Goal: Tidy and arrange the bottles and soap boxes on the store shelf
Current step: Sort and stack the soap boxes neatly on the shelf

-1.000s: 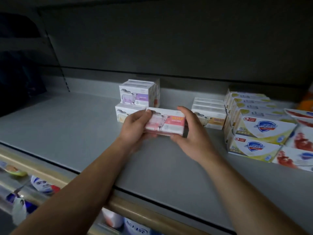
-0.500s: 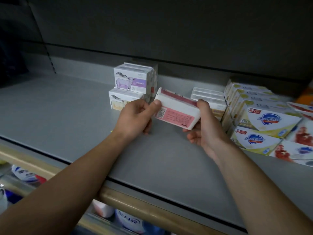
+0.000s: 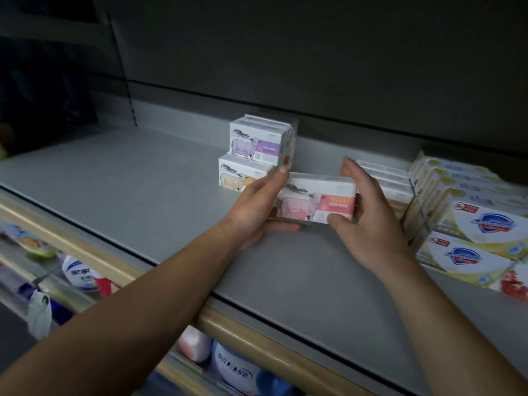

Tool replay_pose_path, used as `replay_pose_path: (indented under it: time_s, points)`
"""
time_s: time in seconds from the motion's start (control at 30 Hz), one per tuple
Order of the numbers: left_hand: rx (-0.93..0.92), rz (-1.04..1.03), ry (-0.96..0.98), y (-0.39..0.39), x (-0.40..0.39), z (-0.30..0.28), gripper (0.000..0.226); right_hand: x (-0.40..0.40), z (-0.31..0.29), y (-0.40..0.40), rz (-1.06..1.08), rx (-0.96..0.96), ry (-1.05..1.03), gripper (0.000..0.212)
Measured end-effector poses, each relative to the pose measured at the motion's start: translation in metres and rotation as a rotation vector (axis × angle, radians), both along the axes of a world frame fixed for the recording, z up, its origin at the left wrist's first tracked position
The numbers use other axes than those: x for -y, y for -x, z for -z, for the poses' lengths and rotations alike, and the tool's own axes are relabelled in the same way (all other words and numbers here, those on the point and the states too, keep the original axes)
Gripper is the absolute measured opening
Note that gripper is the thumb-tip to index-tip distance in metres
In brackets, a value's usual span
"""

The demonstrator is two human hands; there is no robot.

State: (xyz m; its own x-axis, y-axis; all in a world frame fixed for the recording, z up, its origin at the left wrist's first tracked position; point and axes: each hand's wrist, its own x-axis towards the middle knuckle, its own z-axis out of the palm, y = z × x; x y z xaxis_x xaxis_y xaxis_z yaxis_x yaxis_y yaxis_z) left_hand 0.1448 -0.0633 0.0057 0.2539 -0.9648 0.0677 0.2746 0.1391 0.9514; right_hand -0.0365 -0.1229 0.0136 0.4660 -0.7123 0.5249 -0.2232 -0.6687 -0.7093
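A white soap box with a pink label and a sheep picture (image 3: 315,202) is held between both hands just above the grey shelf (image 3: 143,178), its printed front facing me. My left hand (image 3: 257,207) grips its left end, thumb on top and fingers underneath. My right hand (image 3: 368,221) holds the right end, with the thumb on the front lower corner and the fingers behind. Just behind stands a stack of the same brand: a purple-label box (image 3: 255,144) on top of a yellow-label box (image 3: 240,175).
A row of flat white soap boxes (image 3: 391,181) lies behind my right hand. Yellow-and-white soap boxes with a blue shield logo (image 3: 480,224) fill the right side in stacked rows. Bottles (image 3: 83,277) stand on the shelf below the tan front rail (image 3: 251,335).
The pink box has been turned from showing its barcode side, tilted, back to level with the printed front facing me. It sits a little lower, nearer the shelf.
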Motion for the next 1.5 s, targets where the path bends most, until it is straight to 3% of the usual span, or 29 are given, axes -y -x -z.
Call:
replay_pose_path:
  time_s: [0.1,0.23,0.33,0.63,0.83,1.03,1.23,1.33,1.5]
  points:
    - [-0.054,-0.049,0.001,-0.002,0.000,-0.002,0.033,-0.002,0.003,-0.001,0.033,-0.055,0.020,0.080]
    - [0.000,-0.070,0.059,-0.005,0.000,-0.001,0.017,-0.005,0.002,-0.002,0.106,-0.145,0.115,0.055]
    - [0.057,-0.073,0.155,-0.003,0.001,0.000,0.003,-0.006,-0.001,-0.002,0.141,-0.145,0.170,0.050]
    - [0.131,-0.069,0.206,-0.001,0.002,0.001,0.005,-0.007,-0.001,-0.005,0.176,-0.178,0.231,0.049]
    - [0.575,-0.210,0.047,0.000,0.006,0.005,0.035,0.004,0.001,0.003,0.210,-0.185,0.158,0.043]
    - [0.977,-0.310,0.042,-0.002,0.006,0.015,0.009,0.015,0.008,0.013,0.334,-0.285,0.064,0.037]
    - [1.488,-0.189,-0.025,0.004,0.011,0.022,0.036,0.009,0.001,0.011,0.471,-0.442,0.263,0.046]
    - [1.527,-0.155,-0.052,0.000,0.010,0.022,0.052,0.006,-0.005,0.004,0.453,-0.571,0.326,0.046]
    - [1.577,-0.131,-0.070,-0.004,0.011,0.026,0.052,0.011,-0.016,-0.005,0.378,-0.772,0.243,0.055]
